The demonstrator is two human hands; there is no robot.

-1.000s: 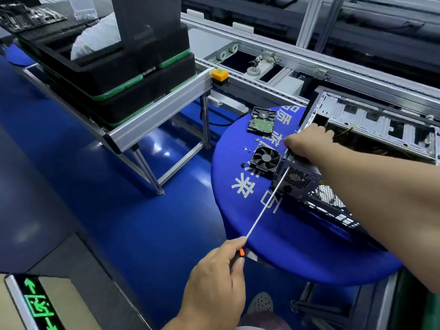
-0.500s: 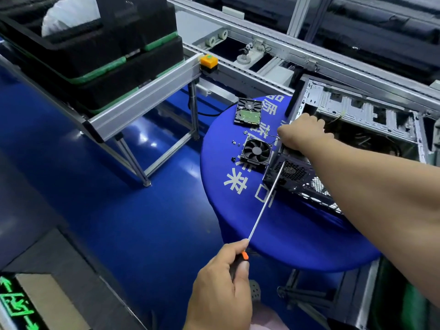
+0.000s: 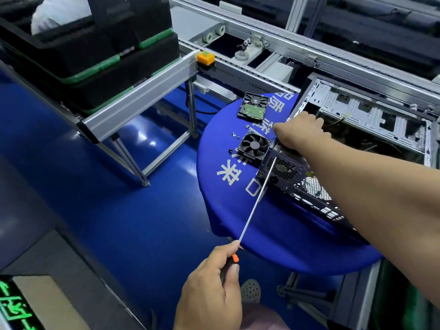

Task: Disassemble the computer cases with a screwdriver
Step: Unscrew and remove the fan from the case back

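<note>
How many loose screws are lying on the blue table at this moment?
5 that I can make out on the blue table: two near the hard drive at and, two left of the fan at and, and one at. The right hand may hide others.

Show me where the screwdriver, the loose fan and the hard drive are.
screwdriver (image 3: 256, 203): head view, middle of its long metal shaft.
fan (image 3: 254, 146): head view, hub of the black blades.
hard drive (image 3: 253, 110): head view, its green circuit board.
</note>
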